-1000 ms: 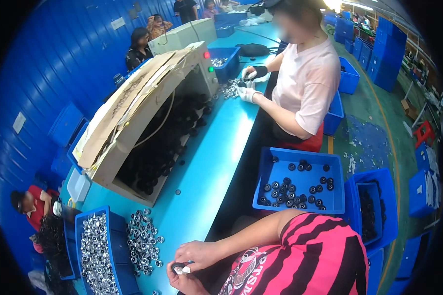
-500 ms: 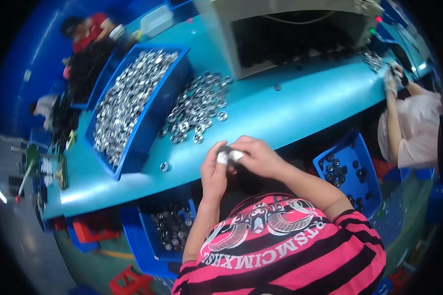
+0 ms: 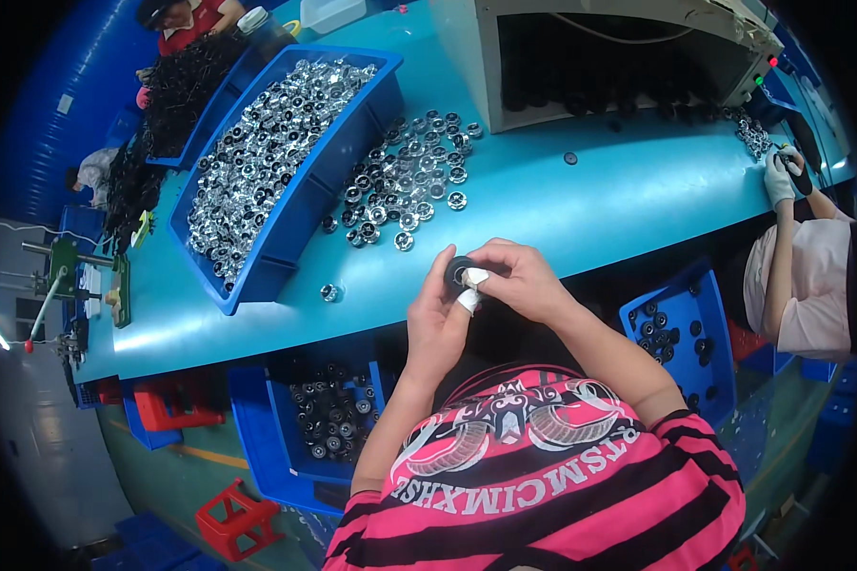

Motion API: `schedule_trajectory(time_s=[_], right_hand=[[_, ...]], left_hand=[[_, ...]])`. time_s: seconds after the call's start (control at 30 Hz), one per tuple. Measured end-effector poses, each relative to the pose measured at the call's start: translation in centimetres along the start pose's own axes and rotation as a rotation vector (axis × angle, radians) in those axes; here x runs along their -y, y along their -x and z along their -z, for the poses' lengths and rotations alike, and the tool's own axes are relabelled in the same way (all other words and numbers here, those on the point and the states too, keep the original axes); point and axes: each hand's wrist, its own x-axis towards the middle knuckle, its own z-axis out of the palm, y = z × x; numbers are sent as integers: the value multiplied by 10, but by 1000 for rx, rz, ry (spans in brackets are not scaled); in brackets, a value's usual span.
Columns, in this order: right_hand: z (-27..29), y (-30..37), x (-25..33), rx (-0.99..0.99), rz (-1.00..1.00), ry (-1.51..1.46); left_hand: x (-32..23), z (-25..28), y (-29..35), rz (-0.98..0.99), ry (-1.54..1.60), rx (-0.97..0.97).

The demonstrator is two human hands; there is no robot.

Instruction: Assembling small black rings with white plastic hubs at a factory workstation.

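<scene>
Head view: right of the silver-parts bin (image 3: 305, 205), left hand (image 3: 435, 328) and right hand (image 3: 533, 285) grip a wheel (image 3: 457, 271), apparently working its centre; next likely calls for even thumb pressure.

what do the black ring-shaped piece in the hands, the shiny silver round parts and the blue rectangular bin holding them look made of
Black ring-shaped piece: possibly rubber or plastic; its dark surface looks mostly matte.
Shiny silver round parts: polished metal or chromed plastic; bright, mirror-like glints fit either.
Blue rectangular bin: likely molded plastic, with smooth, evenly coloured walls.
</scene>
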Motion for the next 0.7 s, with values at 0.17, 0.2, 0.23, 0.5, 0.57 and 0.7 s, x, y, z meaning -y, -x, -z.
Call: schedule_trajectory(time_s=[0.17, 0.2, 0.23, 0.5, 0.57, 0.7], right_hand=[[-8, 0, 3, -84, 76, 137], [-10, 1, 4, -100, 92, 153], [-12, 1, 5, -114, 107, 169], [-10, 1, -2, -52, 51, 133], [2, -1, -8, 31, -61, -57], [12, -2, 12, 113, -181, -183]], left_hand=[[-1, -2, 6, -88, -323, -60], [-2, -2, 6, -95, -339, -72], [-1, -3, 6, -101, -357, -82], [-4, -6, 6, -54, -141, -79], [-11, -6, 5, 3, 43, -59], [-15, 1, 2, 28, 157, -46]])
